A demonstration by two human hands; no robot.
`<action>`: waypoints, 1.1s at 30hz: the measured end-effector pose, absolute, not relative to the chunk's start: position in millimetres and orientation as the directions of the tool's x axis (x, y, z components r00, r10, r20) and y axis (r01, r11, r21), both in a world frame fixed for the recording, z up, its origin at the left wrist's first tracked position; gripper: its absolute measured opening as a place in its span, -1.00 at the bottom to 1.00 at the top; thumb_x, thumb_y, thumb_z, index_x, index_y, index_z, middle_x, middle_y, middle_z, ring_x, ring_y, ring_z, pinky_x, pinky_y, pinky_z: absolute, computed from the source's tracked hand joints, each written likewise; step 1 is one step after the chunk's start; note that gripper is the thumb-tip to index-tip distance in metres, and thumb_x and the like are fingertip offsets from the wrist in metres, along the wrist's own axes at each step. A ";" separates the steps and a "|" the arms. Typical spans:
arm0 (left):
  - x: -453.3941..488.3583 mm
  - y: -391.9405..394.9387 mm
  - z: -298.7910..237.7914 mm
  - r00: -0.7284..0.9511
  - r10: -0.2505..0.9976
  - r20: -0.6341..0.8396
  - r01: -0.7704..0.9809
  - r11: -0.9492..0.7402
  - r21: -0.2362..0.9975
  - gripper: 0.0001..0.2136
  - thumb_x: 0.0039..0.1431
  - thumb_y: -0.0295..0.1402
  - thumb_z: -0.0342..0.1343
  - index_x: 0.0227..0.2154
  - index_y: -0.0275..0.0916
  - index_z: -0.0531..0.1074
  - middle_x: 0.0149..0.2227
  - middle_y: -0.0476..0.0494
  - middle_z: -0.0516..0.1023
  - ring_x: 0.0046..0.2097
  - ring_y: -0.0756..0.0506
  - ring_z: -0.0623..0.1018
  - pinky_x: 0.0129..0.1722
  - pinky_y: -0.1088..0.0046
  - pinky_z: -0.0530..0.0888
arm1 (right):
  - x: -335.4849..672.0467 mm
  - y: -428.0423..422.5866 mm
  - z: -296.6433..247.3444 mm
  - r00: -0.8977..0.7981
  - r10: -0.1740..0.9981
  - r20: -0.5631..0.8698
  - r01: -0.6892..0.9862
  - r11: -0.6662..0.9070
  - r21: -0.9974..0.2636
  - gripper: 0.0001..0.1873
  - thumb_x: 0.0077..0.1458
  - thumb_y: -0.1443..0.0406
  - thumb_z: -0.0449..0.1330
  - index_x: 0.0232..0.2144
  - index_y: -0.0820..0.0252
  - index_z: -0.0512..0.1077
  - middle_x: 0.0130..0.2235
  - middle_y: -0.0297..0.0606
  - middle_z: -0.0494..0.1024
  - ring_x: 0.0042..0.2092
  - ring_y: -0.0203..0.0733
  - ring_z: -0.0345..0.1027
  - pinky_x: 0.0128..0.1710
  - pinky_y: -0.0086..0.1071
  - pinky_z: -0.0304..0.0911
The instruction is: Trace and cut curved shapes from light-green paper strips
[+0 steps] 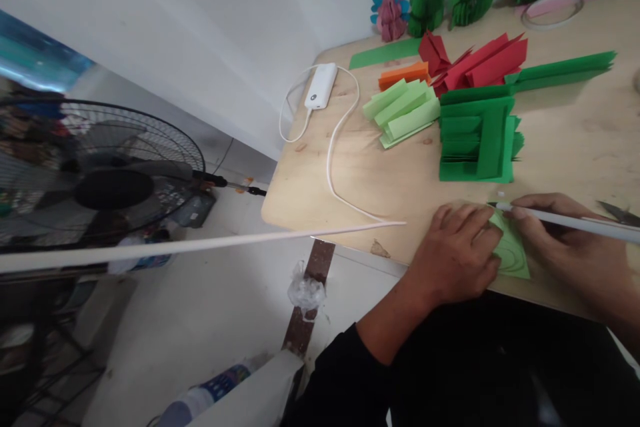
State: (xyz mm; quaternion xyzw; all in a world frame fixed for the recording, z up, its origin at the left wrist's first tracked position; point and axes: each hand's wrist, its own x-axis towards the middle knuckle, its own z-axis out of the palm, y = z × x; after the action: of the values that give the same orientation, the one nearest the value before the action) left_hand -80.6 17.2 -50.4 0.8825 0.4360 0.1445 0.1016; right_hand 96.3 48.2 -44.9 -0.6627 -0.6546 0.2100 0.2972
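Observation:
A light green paper sheet [514,255] with curved lines drawn on it lies at the table's near edge. My left hand [457,250] rests over its left side, fingers bent a little and pressing it to the tabletop. My right hand [560,233] is closed around a long white pen [555,216], whose dark tip touches the top edge of the sheet, close to my left fingertips. Just beyond the hands sits a stack of folded dark green paper [477,137]. A dark pointed blade [619,213] shows beside my right hand; its handle is out of sight.
Folded light green [404,112], orange [404,75] and red papers [483,63] lie farther back. Paper plants [427,5] line the wall, with a tape roll [553,11] nearby. A white power bank [321,85] trails a cable [333,147] across the table. A fan [115,187] stands left.

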 end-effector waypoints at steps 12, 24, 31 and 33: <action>-80.5 17.9 -50.3 0.574 0.798 0.183 0.733 -0.600 0.319 -0.67 0.26 -0.27 -0.12 -0.03 -0.29 0.39 0.22 -0.20 0.28 0.27 -0.19 0.17 0.26 0.16 0.09 | 94.3 47.9 -45.2 0.057 0.990 0.129 0.744 0.045 -0.667 -0.65 -0.03 -0.03 0.10 -0.41 0.07 0.46 -0.40 -0.28 0.57 -0.39 -0.15 0.43 -0.37 -0.26 0.29; -81.1 18.1 -51.5 0.571 0.797 0.196 0.731 -0.603 0.320 -0.67 0.26 -0.28 -0.12 -0.01 -0.29 0.38 0.21 -0.19 0.29 0.26 -0.20 0.19 0.26 0.14 0.09 | 96.0 43.8 -43.8 0.044 0.987 0.154 0.785 0.061 -0.617 -0.64 -0.01 -0.04 0.06 -0.39 0.05 0.46 -0.36 -0.25 0.58 -0.38 -0.14 0.43 -0.37 -0.25 0.28; -80.9 18.4 -52.2 0.572 0.795 0.203 0.729 -0.606 0.318 -0.67 0.25 -0.29 -0.11 -0.01 -0.29 0.38 0.21 -0.21 0.30 0.27 -0.20 0.19 0.26 0.13 0.09 | 96.2 41.6 -42.0 0.046 0.981 0.187 0.805 0.074 -0.588 -0.61 -0.02 -0.06 0.05 -0.39 0.05 0.46 -0.39 -0.24 0.57 -0.42 -0.15 0.41 -0.39 -0.25 0.27; -80.9 18.3 -52.1 0.573 0.794 0.204 0.730 -0.607 0.315 -0.67 0.25 -0.28 -0.10 -0.01 -0.29 0.38 0.22 -0.21 0.29 0.27 -0.20 0.18 0.26 0.13 0.08 | 96.9 40.6 -41.8 0.049 0.981 0.190 0.809 0.073 -0.584 -0.61 -0.02 -0.06 0.05 -0.40 0.05 0.46 -0.39 -0.23 0.57 -0.40 -0.13 0.42 -0.39 -0.25 0.27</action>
State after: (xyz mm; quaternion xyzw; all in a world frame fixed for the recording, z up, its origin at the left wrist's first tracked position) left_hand -80.9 18.3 -52.1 0.8813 0.4322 0.1639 0.0981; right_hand 96.9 40.6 -41.8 -0.6643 -0.6734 0.1492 0.2881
